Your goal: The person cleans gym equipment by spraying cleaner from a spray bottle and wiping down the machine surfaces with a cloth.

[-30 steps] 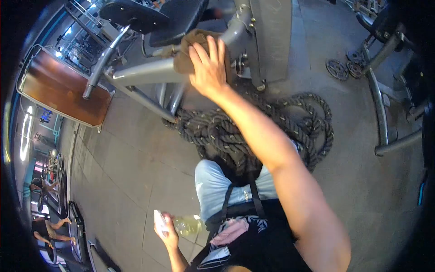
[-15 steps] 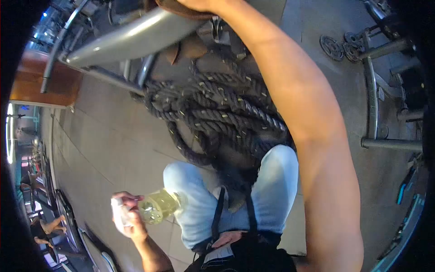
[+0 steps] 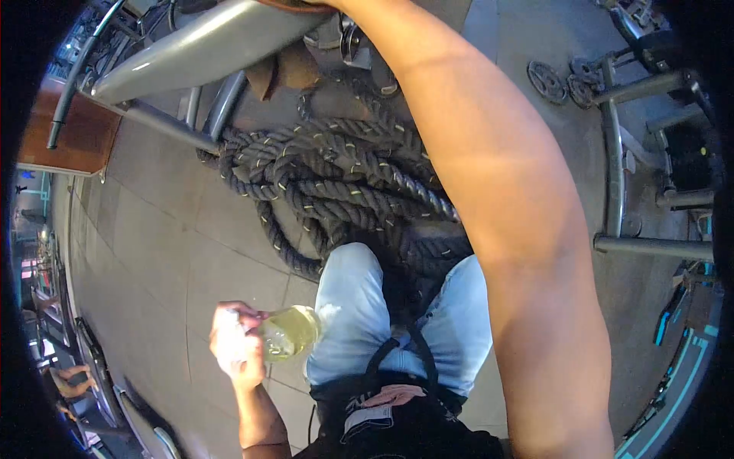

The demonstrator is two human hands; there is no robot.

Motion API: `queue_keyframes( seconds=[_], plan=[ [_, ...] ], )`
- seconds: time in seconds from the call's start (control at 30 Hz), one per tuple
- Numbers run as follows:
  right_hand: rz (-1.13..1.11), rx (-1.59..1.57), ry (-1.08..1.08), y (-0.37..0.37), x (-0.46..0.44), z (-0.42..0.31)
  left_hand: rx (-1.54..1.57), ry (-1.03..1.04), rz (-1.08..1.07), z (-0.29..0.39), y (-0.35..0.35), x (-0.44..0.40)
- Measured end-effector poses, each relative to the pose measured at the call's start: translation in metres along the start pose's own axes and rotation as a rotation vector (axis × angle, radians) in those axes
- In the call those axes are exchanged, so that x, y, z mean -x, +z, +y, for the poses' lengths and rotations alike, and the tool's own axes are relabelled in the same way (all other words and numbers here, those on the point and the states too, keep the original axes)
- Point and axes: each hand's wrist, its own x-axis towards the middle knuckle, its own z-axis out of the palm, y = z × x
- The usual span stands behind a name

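Bottle (image 3: pixel 290 333) — body juts past left hand (image 3: pixel 240 344), fingers gripping top | right hand (image 3: pixel 336 3) cropped — fingers' state can't tell

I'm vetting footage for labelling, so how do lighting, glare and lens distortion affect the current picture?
Head view, rim: dark vignetting and fisheye bending; head view, lower left: strong light washes out the left hand, while the bottle stays readable; head view, top: a bright streak along the grey beam; head view, centre: the rope looks fairly sharp.
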Motion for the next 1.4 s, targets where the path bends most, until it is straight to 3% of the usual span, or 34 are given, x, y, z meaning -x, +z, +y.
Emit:
queue_keyframes(
  seconds=[0.13,0.27,0.3,0.5,0.67,0.8,0.87,0.97,1.07,1.17,1.27,1.4],
  plan=[
    [-0.024,-0.089,-0.091,-0.008,-0.004,0.003,0.002,-0.008,-0.077,-0.010,0.023,-0.019],
    [0.159,-0.070,-0.277,0.006,0.002,0.024,0.002,-0.071,-0.098,-0.007,0.036,-0.053],
    [0.044,-0.145,-0.274,0.000,0.000,0.027,-0.026,-0.050,-0.117,-0.014,0.037,-0.062],
    [0.045,-0.185,-0.406,-0.007,-0.004,0.045,0.054,-0.066,-0.146,-0.042,0.066,-0.106],
    [0.020,-0.249,-0.336,-0.013,0.005,0.036,0.011,-0.043,-0.240,-0.051,0.071,-0.123],
    [-0.058,-0.338,-0.274,-0.021,0.004,0.032,-0.098,-0.304,-0.389,-0.038,0.055,-0.137],
    [-0.102,-0.317,-0.239,-0.021,0.006,0.030,-0.112,-0.174,-0.361,-0.036,0.053,-0.147],
    [-0.141,-0.373,-0.225,-0.028,0.002,0.030,-0.124,-0.274,-0.357,-0.013,0.052,-0.171],
    [-0.103,-0.402,-0.205,-0.024,0.006,0.030,-0.126,-0.217,-0.334,-0.013,0.059,-0.196],
    [0.018,-0.447,-0.193,-0.013,0.008,0.027,-0.160,-0.286,-0.369,-0.034,0.064,-0.196],
    [0.098,-0.458,-0.195,-0.005,0.013,0.026,-0.259,-0.023,-0.354,-0.041,0.080,-0.206],
    [0.145,-0.451,-0.178,-0.001,0.015,0.021,-0.254,0.087,-0.197,-0.034,0.113,-0.197]
  ],
)
